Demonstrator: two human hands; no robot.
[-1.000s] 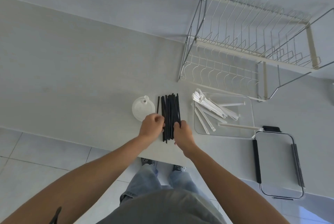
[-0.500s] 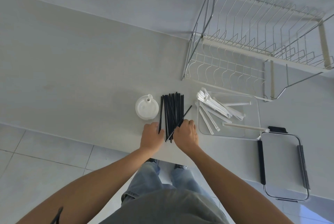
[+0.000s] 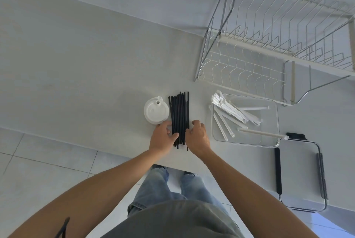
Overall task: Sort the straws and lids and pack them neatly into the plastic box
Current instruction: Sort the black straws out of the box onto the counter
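A bundle of several black straws [image 3: 179,111] lies on the white counter, pointing away from me. My left hand [image 3: 162,137] presses against the bundle's near left side, and my right hand [image 3: 196,136] against its near right side, squeezing the straws together. A stack of white cup lids [image 3: 156,110] stands just left of the straws. To the right lies the clear plastic box [image 3: 271,142] holding several white paper-wrapped straws [image 3: 233,111], some poking over its left rim.
A wire dish rack [image 3: 278,49] stands at the back right. The box's clear lid with black clips [image 3: 300,176] lies at the right near the counter's front edge [image 3: 76,137], which runs just under my wrists.
The loose straw that lay slanted across the bundle's right side is now lined up with the others. Both hands have closed in on the bundle's near end.
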